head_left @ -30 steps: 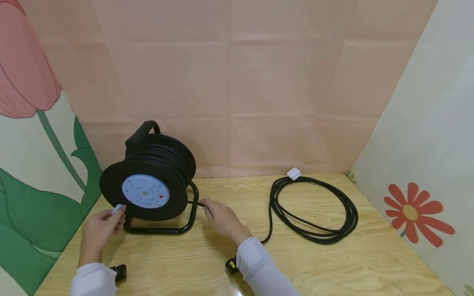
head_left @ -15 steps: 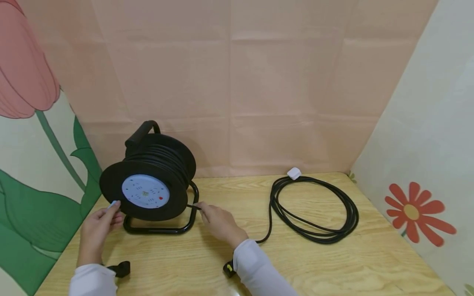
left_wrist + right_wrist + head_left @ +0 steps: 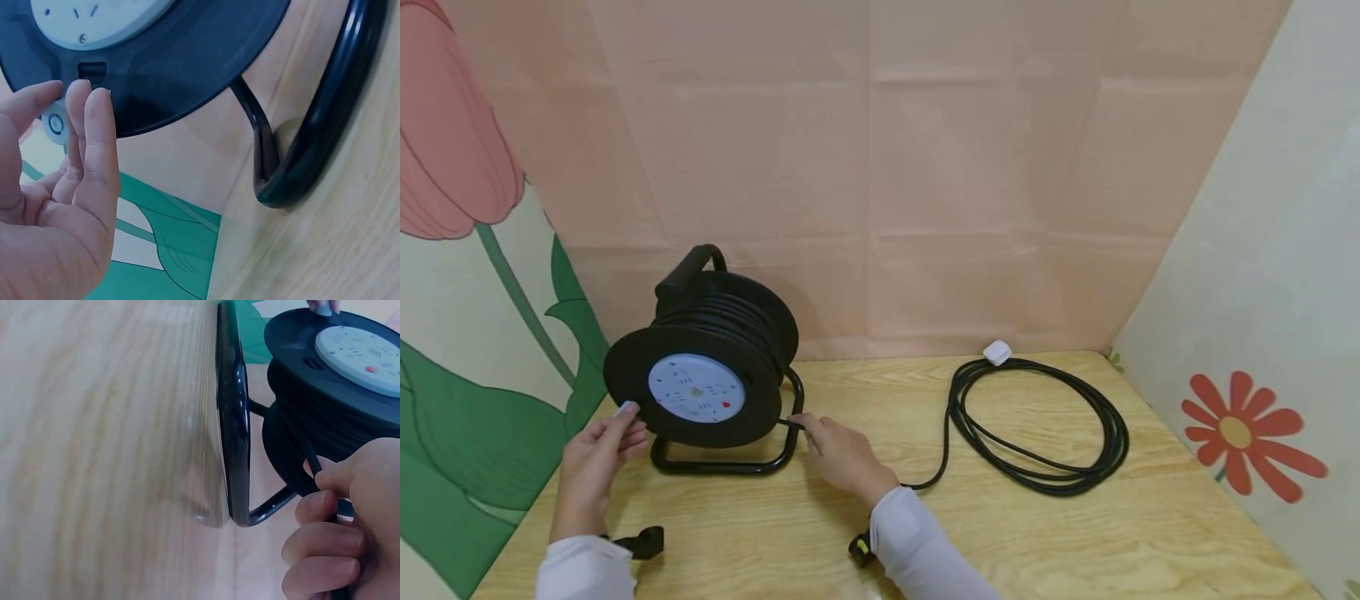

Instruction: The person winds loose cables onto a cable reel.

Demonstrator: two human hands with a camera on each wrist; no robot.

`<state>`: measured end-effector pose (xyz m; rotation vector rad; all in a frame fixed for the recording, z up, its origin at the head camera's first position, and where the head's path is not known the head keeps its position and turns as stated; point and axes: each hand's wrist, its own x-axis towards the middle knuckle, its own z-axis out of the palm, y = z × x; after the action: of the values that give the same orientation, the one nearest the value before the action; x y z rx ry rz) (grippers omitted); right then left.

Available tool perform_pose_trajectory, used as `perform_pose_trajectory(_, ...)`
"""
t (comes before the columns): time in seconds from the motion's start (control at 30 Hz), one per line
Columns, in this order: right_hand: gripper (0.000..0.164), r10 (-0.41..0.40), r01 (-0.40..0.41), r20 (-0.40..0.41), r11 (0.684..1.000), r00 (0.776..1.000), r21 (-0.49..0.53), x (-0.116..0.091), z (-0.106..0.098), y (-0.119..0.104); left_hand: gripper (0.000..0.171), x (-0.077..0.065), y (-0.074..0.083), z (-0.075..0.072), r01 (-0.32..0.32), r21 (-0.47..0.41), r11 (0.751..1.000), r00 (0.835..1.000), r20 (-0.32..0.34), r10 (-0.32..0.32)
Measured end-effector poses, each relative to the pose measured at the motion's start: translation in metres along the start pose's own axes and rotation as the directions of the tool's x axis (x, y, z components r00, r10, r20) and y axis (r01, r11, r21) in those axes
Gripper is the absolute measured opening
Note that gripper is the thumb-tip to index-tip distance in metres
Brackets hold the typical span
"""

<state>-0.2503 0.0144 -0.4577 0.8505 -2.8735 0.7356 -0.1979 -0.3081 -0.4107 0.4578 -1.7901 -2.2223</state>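
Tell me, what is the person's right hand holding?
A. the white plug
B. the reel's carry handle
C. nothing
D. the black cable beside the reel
D: the right hand pinches the black cable where it feeds onto the cable reel, far from the white plug.

- Wooden table [image 3: 1075,542] — pale, with a clear grain.
- Pink paper backdrop [image 3: 880,167] behind it, creased in squares.
- Left wall [image 3: 482,417]: painted tulip, green leaves.
- Right wall [image 3: 1270,250] — white, with a red flower [image 3: 1236,433].

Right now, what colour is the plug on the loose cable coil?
White plug, at the coil's far edge; clearest in the head view.
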Motion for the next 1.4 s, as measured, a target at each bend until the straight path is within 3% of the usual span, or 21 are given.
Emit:
perform_pose_trajectory(0.37,0.044,-0.019,0.019,0.052,1.0,0.998,0.001,-0.001,0.001,-0.003,0.015,-0.003,0.006,0.002,-0.042,-0.084,0.996,0.999,0.019,0.043)
perform_pose_trajectory(0.57,0.025,0.059,-0.061,0.035,0.996,0.998,0.071,-0.002,0.001,0.007,0.015,-0.003,0.006,0.002,-0.046,-0.084,0.995,0.999,0.019,0.047)
perform_pose_trajectory(0.67,0.033,0.093,-0.109,0.126,0.986,0.988,0.127,-0.004,-0.004,0.016,0.015,-0.003,0.006,0.004,-0.057,-0.091,0.994,0.998,0.011,0.058)
perform_pose_trajectory(0.77,0.047,0.112,-0.153,0.247,0.976,0.963,0.157,-0.009,-0.014,0.029,0.015,-0.004,0.007,0.005,-0.076,-0.112,0.991,0.997,-0.007,0.076)
perform_pose_trajectory(0.87,0.052,0.121,-0.18,0.295,0.967,0.948,0.181,-0.014,-0.026,0.041,0.016,-0.005,0.008,0.007,-0.086,-0.13,0.988,0.996,-0.04,0.082)
perform_pose_trajectory(1.07,0.042,0.095,-0.15,0.224,0.959,0.97,0.242,-0.014,-0.039,0.056,0.019,-0.006,0.009,0.007,-0.097,-0.145,0.985,0.994,-0.061,0.089)
perform_pose_trajectory(1.2,0.048,0.134,-0.178,0.194,0.956,0.972,0.233,-0.017,-0.043,0.069,0.02,-0.005,0.009,0.007,-0.1,-0.137,0.985,0.993,-0.072,0.091)
perform_pose_trajectory(1.3,0.055,0.191,-0.21,0.114,0.957,0.975,0.2,-0.02,-0.049,0.08,0.022,-0.005,0.009,0.007,-0.1,-0.133,0.986,0.993,-0.078,0.09)
perform_pose_trajectory(1.4,0.055,0.16,-0.159,-0.001,0.98,0.987,0.123,-0.023,-0.061,0.086,0.021,-0.004,0.007,0.009,-0.095,-0.136,0.986,0.994,-0.068,0.087)
